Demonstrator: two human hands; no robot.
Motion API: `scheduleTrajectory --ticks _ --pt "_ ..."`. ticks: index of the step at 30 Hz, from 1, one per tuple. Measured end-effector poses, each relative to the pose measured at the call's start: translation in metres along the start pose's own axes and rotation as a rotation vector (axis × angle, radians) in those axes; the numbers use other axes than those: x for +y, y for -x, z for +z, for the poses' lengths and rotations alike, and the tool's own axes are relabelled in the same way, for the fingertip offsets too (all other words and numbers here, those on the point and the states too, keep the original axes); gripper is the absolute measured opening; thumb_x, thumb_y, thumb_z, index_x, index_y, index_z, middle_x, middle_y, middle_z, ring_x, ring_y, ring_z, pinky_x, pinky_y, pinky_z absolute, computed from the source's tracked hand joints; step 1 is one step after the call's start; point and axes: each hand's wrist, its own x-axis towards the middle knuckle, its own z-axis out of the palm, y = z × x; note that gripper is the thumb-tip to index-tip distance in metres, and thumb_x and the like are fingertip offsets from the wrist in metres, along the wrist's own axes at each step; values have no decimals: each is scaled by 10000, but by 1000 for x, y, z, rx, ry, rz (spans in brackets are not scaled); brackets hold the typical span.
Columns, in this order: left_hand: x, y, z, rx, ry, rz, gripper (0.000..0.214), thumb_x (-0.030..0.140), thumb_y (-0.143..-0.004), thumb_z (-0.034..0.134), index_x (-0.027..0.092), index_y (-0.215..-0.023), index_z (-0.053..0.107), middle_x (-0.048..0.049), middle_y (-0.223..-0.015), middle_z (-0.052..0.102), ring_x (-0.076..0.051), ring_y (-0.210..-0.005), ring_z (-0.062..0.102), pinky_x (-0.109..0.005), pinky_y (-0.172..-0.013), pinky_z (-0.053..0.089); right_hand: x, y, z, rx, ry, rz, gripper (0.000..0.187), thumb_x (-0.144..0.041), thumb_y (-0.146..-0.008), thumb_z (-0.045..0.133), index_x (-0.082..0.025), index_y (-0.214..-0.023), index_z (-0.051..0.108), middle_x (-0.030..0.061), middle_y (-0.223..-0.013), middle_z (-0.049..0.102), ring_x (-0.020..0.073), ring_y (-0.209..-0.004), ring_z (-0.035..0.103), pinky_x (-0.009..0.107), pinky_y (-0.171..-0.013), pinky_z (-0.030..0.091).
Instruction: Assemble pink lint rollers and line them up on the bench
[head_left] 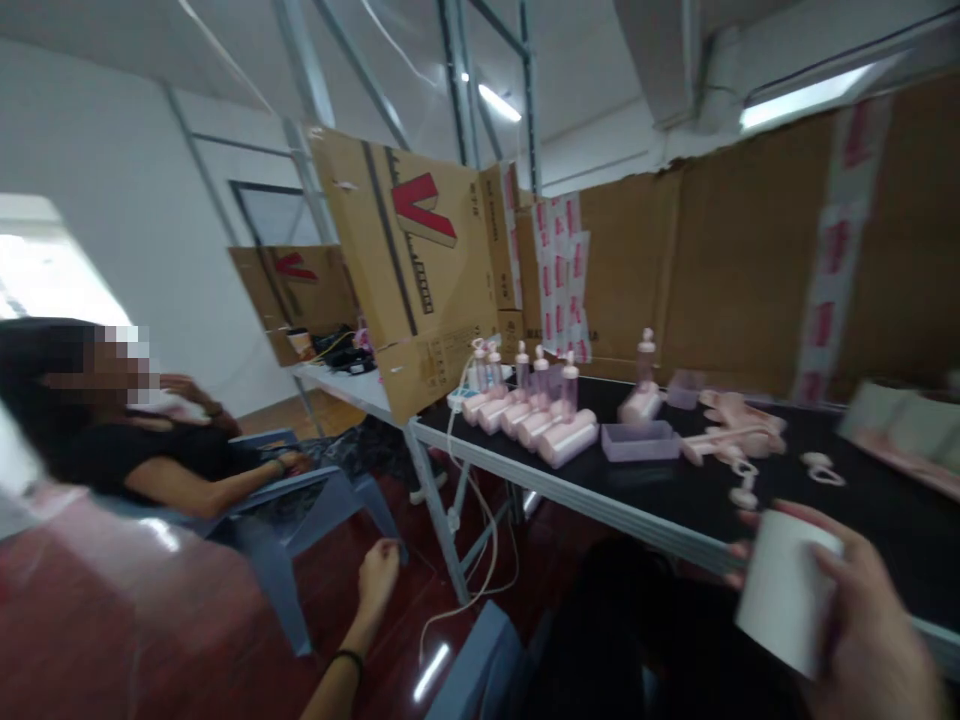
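Note:
My right hand [862, 610] is wrapped round a plain white cylinder [787, 590], held tilted in front of the table's near edge; whether it is hollow does not show. Away from the table, over the red floor beside a blue chair, my left hand [379, 572] is closed with its fingers curled, and nothing shows in it. On the black tabletop [660, 490], pink cylinders with clear, ring-topped tubes [559, 435] stand in a row. A similar pink unit [641, 400] is set apart. Closest to my right hand lie small pink ring-shaped parts [742, 485].
A lilac tray [640, 440] and a heap of pink parts [739, 425] sit mid-table. Cardboard panels [427, 260] wall the table's left end and back. A white cable [491, 560] hangs by the table leg. A seated person [180, 450] is at the left in a blue chair [277, 550].

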Motion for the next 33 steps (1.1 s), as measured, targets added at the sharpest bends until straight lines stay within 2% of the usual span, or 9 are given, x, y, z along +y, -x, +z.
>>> scheduleTrajectory --ticks 4,7,9,13,16,19,23,28,33 --pt "39 -2 97 -317 33 88 345 451 -969 617 118 -1043 663 -63 -857 674 -201 -757 655 -376 -795 566 9 2 12 -202 4 -58 484 -500 -858 744 -312 -1285 615 71 -1300 689 250 -974 730 349 -753 602" --pt "89 49 153 -791 193 260 571 606 -944 587 167 -1305 629 -145 -1131 704 -283 -972 702 -400 -820 583 17 6 25 -264 67 -197 431 -495 -924 714 -289 -1288 610 80 -1341 678 259 -1175 674 347 -942 558" --pt "118 94 180 -1082 314 369 678 542 -961 616 273 -1554 428 -157 -1349 632 -297 -1175 652 -423 -948 556 21 10 30 -275 141 -279 392 -477 -940 712 -283 -1270 626 76 -1342 678 247 -1215 650 330 -989 533" --pt "151 143 221 -1362 350 410 877 383 -833 826 363 -1586 376 -118 -1391 615 -292 -1160 661 -402 -962 554 21 9 29 -269 291 -401 370 -460 -989 646 -290 -1318 626 63 -1344 669 231 -1177 659 330 -995 534" --pt "163 137 245 -1345 437 346 725 396 -892 749 331 -1528 406 -109 -1203 669 -232 -880 715 -335 -708 614 13 -13 17 -200 419 -522 391 -453 -1054 521 -303 -1409 581 57 -1476 587 239 -1345 561 378 -1125 452" --pt "174 117 264 -1184 647 197 672 417 -888 728 335 -1437 349 -30 -959 665 -177 -594 664 -279 -457 563 -6 -57 -1 -28 654 -690 380 -419 -1053 509 -267 -1391 593 81 -1445 607 255 -1320 570 422 -1124 443" --pt "180 95 279 -945 867 42 568 371 -843 771 330 -1265 393 41 -874 652 -147 -581 678 -305 -578 614 -38 -127 -11 18 1212 -793 267 -274 -1015 535 -185 -1203 702 109 -1231 715 270 -1123 648 394 -937 525" --pt "173 80 290 -773 908 -19 595 389 -785 834 294 -1238 460 30 -836 678 -180 -757 719 -284 -727 608 -70 -210 32 -245 1654 -691 274 -140 -1002 530 -174 -1149 758 72 -1160 763 213 -1066 695 308 -938 508" --pt "165 75 297 -786 907 -44 619 399 -790 839 295 -1263 453 3 -864 712 -215 -903 721 -283 -789 589 -63 -279 85 -451 1902 -496 139 -227 -966 696 -163 -1076 755 60 -1107 753 203 -1019 706 344 -939 551"
